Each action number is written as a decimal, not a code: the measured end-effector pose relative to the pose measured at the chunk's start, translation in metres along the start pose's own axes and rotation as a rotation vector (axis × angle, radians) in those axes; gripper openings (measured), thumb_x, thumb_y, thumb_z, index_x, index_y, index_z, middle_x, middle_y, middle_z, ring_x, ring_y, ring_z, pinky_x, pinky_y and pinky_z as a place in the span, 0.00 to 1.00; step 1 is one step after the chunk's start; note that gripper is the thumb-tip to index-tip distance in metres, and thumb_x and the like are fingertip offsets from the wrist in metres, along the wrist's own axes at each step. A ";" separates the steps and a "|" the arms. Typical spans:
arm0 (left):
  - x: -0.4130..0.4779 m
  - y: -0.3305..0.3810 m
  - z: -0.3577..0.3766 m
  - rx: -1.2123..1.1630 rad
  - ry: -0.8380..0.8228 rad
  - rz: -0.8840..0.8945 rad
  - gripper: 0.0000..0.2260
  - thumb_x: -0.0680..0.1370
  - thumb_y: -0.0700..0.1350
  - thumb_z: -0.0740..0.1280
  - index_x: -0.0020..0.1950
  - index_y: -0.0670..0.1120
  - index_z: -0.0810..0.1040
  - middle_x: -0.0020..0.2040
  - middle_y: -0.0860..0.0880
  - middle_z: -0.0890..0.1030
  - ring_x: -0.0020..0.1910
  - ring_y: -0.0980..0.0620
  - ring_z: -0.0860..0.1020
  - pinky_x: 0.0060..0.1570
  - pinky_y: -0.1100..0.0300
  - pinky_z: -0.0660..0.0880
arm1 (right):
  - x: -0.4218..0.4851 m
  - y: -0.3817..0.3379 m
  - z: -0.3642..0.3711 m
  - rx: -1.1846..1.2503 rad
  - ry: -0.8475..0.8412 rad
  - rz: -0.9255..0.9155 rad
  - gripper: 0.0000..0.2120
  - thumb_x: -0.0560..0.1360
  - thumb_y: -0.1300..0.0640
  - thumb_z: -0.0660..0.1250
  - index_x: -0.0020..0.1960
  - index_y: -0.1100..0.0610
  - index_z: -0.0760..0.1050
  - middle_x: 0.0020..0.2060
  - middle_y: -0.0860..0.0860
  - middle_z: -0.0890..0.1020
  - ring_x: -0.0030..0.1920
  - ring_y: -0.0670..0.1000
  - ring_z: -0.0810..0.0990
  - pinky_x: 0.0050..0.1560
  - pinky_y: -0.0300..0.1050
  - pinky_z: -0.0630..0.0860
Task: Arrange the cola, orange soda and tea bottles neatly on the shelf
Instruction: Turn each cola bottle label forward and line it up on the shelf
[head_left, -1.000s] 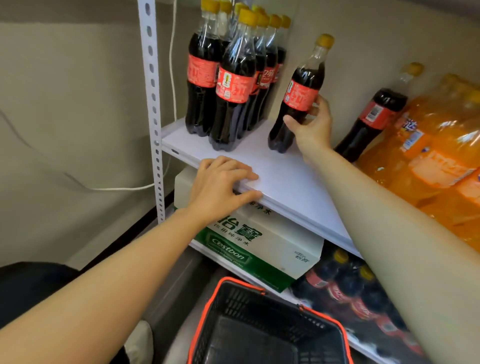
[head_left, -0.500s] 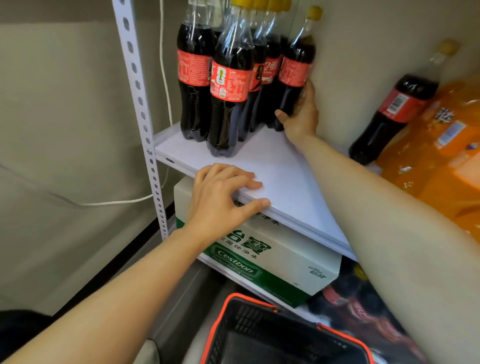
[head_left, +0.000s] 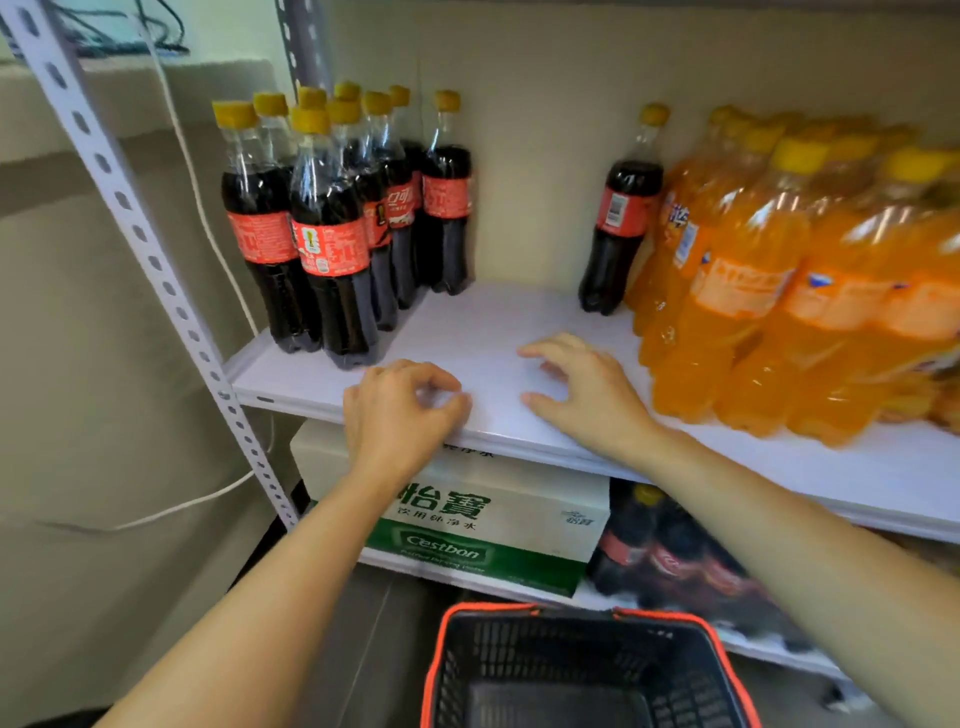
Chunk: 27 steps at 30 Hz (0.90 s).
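Several cola bottles (head_left: 332, 228) with yellow caps stand upright in a tight group at the left end of the white shelf (head_left: 498, 322). One more cola bottle (head_left: 621, 218) stands apart against the back wall, touching the orange soda bottles (head_left: 779, 280) packed on the right. My left hand (head_left: 400, 410) rests on the shelf's front edge with fingers curled, holding nothing. My right hand (head_left: 587, 389) hovers over the bare middle of the shelf, fingers spread and empty. No tea bottles are in view.
A perforated metal upright (head_left: 145, 249) frames the shelf's left side. Below the shelf sit a green-and-white water carton (head_left: 483, 525) and a wrapped pack of cola (head_left: 675, 561). A black basket with an orange rim (head_left: 582, 670) stands underneath my arms.
My right hand let go of the cola bottle it pushed into the left group and drew back to the shelf's middle. The view swung right and up.
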<state>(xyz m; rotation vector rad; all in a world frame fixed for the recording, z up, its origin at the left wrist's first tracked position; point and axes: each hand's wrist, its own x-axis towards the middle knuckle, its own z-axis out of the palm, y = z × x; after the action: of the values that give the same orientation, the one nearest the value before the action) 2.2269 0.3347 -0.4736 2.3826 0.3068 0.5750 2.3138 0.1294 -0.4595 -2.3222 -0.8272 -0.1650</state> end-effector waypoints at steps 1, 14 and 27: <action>0.005 0.008 0.000 -0.060 -0.040 -0.026 0.07 0.70 0.58 0.70 0.42 0.58 0.84 0.47 0.58 0.85 0.53 0.53 0.80 0.58 0.52 0.72 | -0.021 0.002 -0.009 -0.039 0.002 -0.012 0.21 0.74 0.57 0.76 0.67 0.55 0.79 0.60 0.51 0.79 0.58 0.53 0.79 0.61 0.50 0.76; 0.140 0.111 0.103 -0.539 -0.321 -0.082 0.20 0.78 0.42 0.73 0.69 0.43 0.74 0.61 0.45 0.80 0.53 0.48 0.78 0.56 0.55 0.76 | -0.125 0.049 -0.047 -0.408 -0.052 -0.097 0.27 0.81 0.47 0.67 0.78 0.53 0.69 0.77 0.51 0.69 0.78 0.54 0.66 0.76 0.47 0.58; 0.182 0.141 0.144 -0.548 -0.273 0.110 0.27 0.74 0.42 0.77 0.70 0.41 0.73 0.59 0.50 0.80 0.56 0.55 0.80 0.62 0.56 0.78 | -0.123 0.058 -0.039 -0.517 0.064 -0.193 0.27 0.77 0.45 0.72 0.72 0.56 0.74 0.72 0.55 0.76 0.71 0.57 0.74 0.68 0.54 0.72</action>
<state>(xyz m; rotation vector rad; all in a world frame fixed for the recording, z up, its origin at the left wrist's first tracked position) 2.4643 0.2146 -0.4222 1.9165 -0.0964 0.3208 2.2552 0.0068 -0.5002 -2.6850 -1.0745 -0.5958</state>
